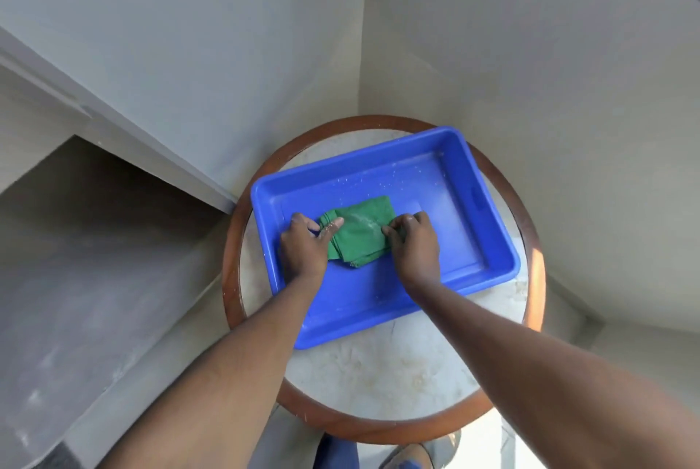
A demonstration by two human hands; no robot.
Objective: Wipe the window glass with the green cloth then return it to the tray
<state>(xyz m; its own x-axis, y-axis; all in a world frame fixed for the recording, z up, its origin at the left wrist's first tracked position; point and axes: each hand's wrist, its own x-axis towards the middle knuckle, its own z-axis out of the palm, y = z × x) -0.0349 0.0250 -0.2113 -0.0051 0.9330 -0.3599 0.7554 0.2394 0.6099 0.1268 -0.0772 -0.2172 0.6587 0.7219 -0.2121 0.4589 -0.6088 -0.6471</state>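
Two hands grip the folded green cloth (pixel 360 232) lying inside the blue tray (pixel 481 203): left hand (pixel 305 247) pinches its left edge, right hand (pixel 413 243) its right edge, fingers closed on the fabric

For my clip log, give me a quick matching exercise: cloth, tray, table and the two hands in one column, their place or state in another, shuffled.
Things:
1. cloth
2. tray
3. table
4. hands, left and right

Places or states:
A. round, with a wooden rim, under the tray
B. one on each end of the cloth
C. folded, green, lying in the tray
D. blue, sitting on the table

Pairs: 1-C, 2-D, 3-A, 4-B
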